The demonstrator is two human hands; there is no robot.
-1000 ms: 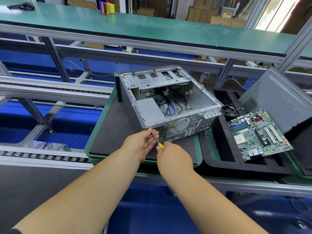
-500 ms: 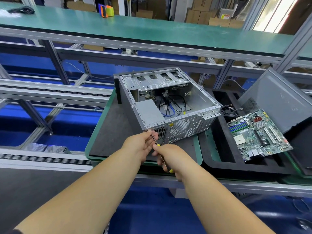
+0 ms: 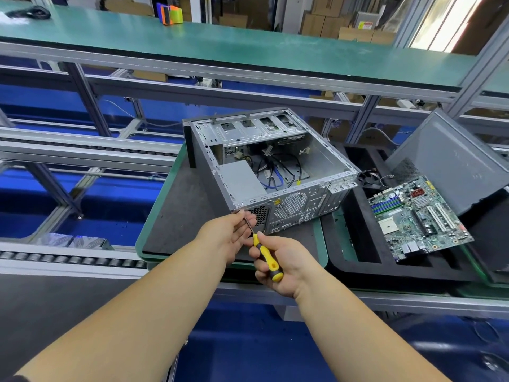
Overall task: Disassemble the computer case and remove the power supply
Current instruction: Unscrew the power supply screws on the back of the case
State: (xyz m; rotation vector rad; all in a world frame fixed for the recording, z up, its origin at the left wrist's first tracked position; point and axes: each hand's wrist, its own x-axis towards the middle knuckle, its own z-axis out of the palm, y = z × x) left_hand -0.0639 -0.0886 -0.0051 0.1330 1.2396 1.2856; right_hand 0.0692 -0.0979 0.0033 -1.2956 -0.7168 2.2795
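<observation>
Right hand (image 3: 278, 267) clamps the screwdriver (image 3: 265, 253); left hand (image 3: 230, 234) pinches its shaft. The power supply (image 3: 242, 181), at the case's (image 3: 325, 158) seven o'clock, looks heavy and rigid: grip its sides.

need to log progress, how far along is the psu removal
Done: side panel off, motherboard out in the tray. In hand: right hand holds the screwdriver, left hand steadies its shaft at the case rear corner. Left: power supply sits inside.
</observation>
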